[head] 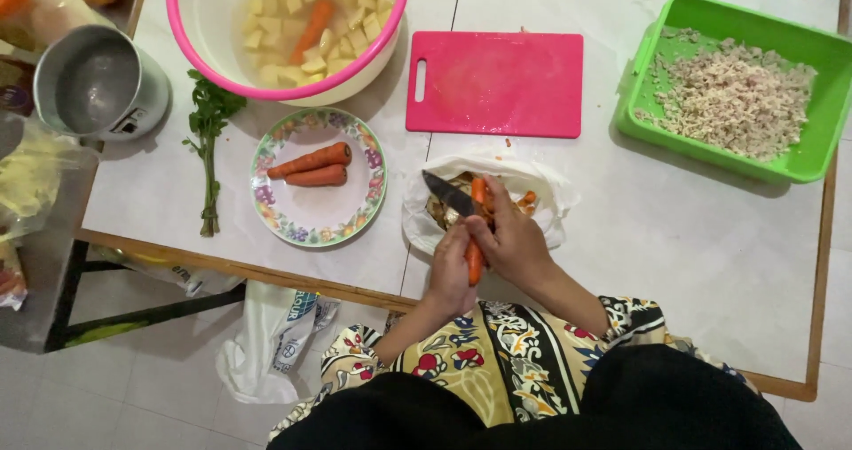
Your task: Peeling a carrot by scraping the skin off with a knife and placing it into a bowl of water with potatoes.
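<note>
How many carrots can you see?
4: two on the flowered plate at and, one in the pink-rimmed bowl, one in the hands. More may hide underwater.

— What was laid on the white table (pixel 674 237)?
— A pink chopping board (pixel 497 82), a green tray (pixel 821 113), a flowered plate (pixel 319 215), a pink-rimmed basin (pixel 213 33), a herb sprig (pixel 209 144) and a white bag (pixel 541 188) were seen.

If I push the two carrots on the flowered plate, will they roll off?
The carrots are round and tapered, so they would probably roll in a curve. The plate has a raised rim, which likely stops them. They look stiff, not floppy.
</note>
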